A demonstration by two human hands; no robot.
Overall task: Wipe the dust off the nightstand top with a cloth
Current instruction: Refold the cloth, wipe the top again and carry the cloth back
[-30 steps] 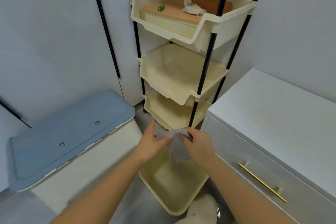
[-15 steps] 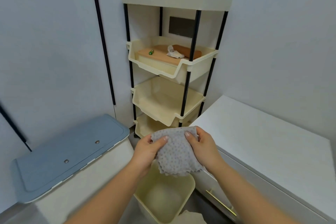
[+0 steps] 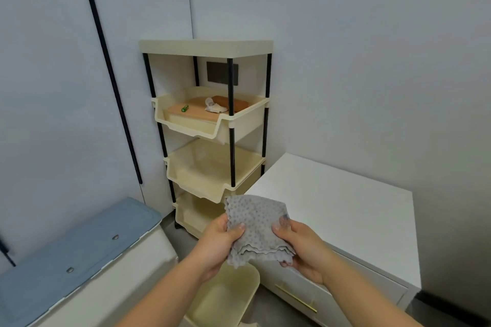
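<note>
A grey dotted cloth (image 3: pixel 256 231), folded into layers with wavy edges, is held up in front of me by both hands. My left hand (image 3: pixel 218 244) grips its left edge with the thumb on top. My right hand (image 3: pixel 303 247) grips its right edge. The white nightstand (image 3: pixel 342 202) stands to the right of the cloth, its flat top bare, with a gold drawer handle (image 3: pixel 295 297) low on its front. The cloth is in the air, beside the nightstand's near left corner and not touching the top.
A cream tiered rack (image 3: pixel 212 127) with black posts stands in the corner behind the cloth; one tray holds a wooden board, a green item and a crumpled tissue. A pulled-out cream bin (image 3: pixel 225 297) lies below my hands. A blue-lidded box (image 3: pixel 77 244) sits at left.
Both hands have lifted the cloth out of the low bin and folded it flatter. My view has tilted upward, so more of the rack and the nightstand top shows.
</note>
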